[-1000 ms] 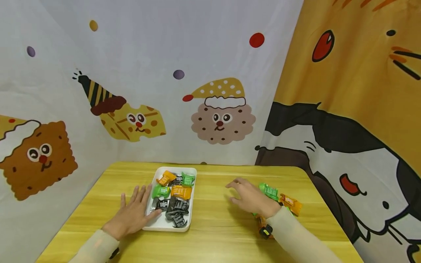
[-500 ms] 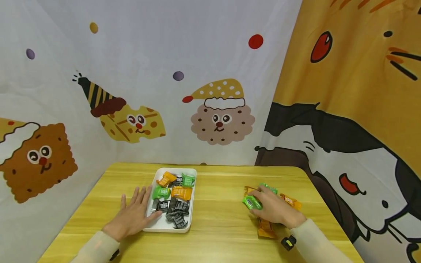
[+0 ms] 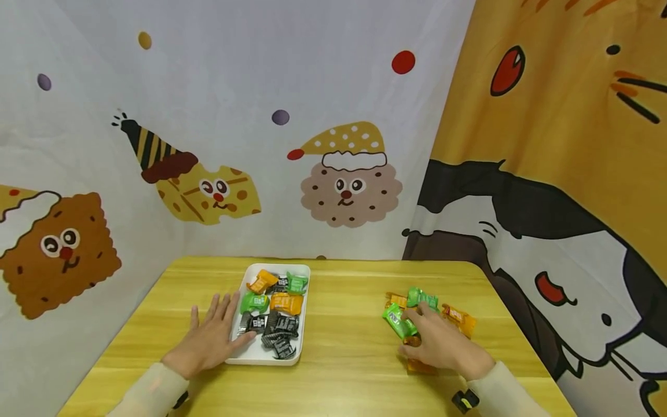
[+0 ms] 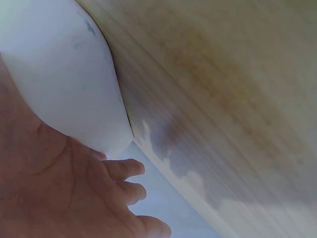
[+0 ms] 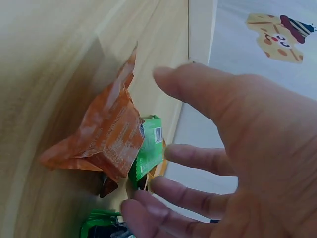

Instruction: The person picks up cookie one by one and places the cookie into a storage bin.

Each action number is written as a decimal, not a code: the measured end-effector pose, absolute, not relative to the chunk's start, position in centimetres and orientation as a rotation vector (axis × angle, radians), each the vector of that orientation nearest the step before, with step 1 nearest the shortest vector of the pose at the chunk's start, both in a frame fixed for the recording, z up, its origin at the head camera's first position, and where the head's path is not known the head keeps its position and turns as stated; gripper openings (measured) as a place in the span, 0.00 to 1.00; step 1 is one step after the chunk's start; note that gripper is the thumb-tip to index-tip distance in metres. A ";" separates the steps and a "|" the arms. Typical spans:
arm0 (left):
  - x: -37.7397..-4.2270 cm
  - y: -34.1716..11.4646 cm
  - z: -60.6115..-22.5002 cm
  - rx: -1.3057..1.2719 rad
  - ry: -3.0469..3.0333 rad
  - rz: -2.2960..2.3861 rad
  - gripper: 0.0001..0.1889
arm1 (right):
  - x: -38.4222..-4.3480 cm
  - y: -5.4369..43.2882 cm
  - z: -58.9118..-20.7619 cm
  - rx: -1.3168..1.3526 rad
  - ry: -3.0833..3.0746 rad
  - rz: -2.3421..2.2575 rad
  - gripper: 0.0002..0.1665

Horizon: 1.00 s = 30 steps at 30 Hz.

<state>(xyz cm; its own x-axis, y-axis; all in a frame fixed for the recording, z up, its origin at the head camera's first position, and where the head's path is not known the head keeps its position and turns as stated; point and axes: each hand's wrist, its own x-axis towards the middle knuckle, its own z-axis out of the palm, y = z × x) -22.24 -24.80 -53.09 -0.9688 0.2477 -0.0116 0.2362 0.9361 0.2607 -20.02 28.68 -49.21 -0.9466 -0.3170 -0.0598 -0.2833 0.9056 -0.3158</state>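
Note:
My left hand (image 3: 205,344) rests with fingers spread along the left side of a white tray (image 3: 263,363), its thumb lying over the tray's rim. Wrapped candies lie in the tray: orange (image 3: 286,303), green (image 3: 255,302) and black (image 3: 286,326). On the right, my right hand (image 3: 450,344) hovers over a loose group of candies. In the right wrist view its thumb and fingers are apart, near an orange-wrapped candy (image 5: 109,134) and a green one (image 5: 152,141), with nothing gripped. Part of the group is hidden under this hand.
Another orange candy (image 3: 460,319) lies to the right of the right hand, and a green candy (image 3: 422,297) beyond its fingers. Wooden tabletop (image 3: 344,330) stretches between tray and group. A printed curtain (image 3: 234,87) hangs behind the table.
My right hand has moved rightward from mid-table to the loose candies, then slightly nearer the body, showing more of the green ones. The left hand and tray stay in place.

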 end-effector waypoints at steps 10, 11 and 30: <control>-22.4 -25.0 -53.1 0.382 3.048 0.407 0.60 | -18.5 29.7 -48.8 -0.580 2.787 -0.511 0.40; -22.4 -25.0 -53.1 0.383 3.051 0.408 0.60 | -18.5 29.8 -48.7 -0.581 2.773 -0.507 0.42; -22.4 -25.1 -53.2 0.379 3.054 0.398 0.60 | -18.6 29.7 -49.2 -0.651 2.702 -0.540 0.45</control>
<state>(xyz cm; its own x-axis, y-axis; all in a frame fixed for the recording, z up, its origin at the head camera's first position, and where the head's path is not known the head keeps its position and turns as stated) -22.44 -25.10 -53.21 -0.9695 0.2450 -0.0062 0.2352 0.9373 0.2572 -18.56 29.65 -49.19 -0.8492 -0.4864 -0.2056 -0.3700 0.8258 -0.4256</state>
